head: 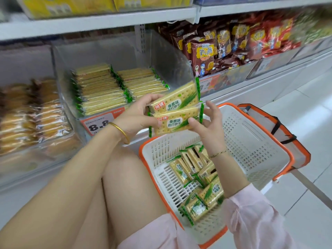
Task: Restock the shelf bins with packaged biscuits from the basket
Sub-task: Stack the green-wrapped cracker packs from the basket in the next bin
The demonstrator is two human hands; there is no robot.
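- Yellow-green packs [177,103], two stacked, are pinched at their left ends by the left grip [138,115]; the right grip [208,126] pinches the lower one's right end.
- They are held between the basket [251,141] and the clear bin [116,49].
- Loose packs [197,177] lie in the basket; rows [100,88] stand in the bin.

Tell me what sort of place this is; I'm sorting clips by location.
Most likely a grocery shop aisle: clear shelf bins stacked with packaged biscuits, a price tag on the bin front, and a shopping basket.
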